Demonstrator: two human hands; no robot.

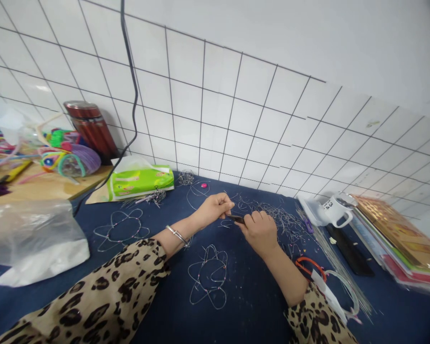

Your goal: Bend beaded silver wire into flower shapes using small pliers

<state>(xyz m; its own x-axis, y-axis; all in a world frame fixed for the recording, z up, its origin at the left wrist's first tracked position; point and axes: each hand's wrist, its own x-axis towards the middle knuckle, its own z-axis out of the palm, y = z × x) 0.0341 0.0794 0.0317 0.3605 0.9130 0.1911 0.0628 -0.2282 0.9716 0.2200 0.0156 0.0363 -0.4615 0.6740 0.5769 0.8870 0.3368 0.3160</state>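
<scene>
My left hand is closed in a pinch over the middle of the table, on what looks like a thin wire, mostly hidden by the fingers. Close by on its right, my right hand is wrapped round dark pliers, whose jaws point at the left fingertips. Below the hands lies a flower-shaped wire frame with small pink beads. A second wire flower rests left of my left forearm. Beyond the hands a tangle of short wire pieces spreads across the blue cloth.
At left are a clear plastic bag, a green tissue pack, a red-brown flask and colourful pipe cleaners. A white mug, stacked books, straight wires and an orange ring lie right. A tiled wall stands behind.
</scene>
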